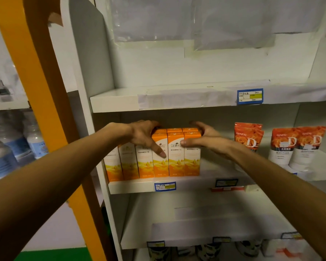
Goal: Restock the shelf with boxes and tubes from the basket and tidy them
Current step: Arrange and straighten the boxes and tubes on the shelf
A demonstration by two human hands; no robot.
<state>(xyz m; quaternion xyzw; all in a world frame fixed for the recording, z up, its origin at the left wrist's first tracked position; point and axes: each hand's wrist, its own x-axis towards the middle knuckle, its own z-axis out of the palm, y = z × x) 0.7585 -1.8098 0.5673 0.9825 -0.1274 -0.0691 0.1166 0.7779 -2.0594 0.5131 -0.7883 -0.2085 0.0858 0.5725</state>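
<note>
A row of several orange-and-white boxes (175,157) stands upright at the left end of the middle shelf (192,185). My left hand (143,134) curls over the top of the boxes from the left, its thumb lying down across a box front. From the right, my right hand (205,137) grips the last boxes, fingers over their tops and thumb on the front. Orange-and-white tubes (297,146) stand cap down further right on the same shelf. The basket is out of sight.
The upper shelf (120,102) carries a blue price tag (249,96) on its lip. The lower shelf (196,240) has dark packets below it. An orange post (36,76) slants across the left, with bottles (34,140) behind it.
</note>
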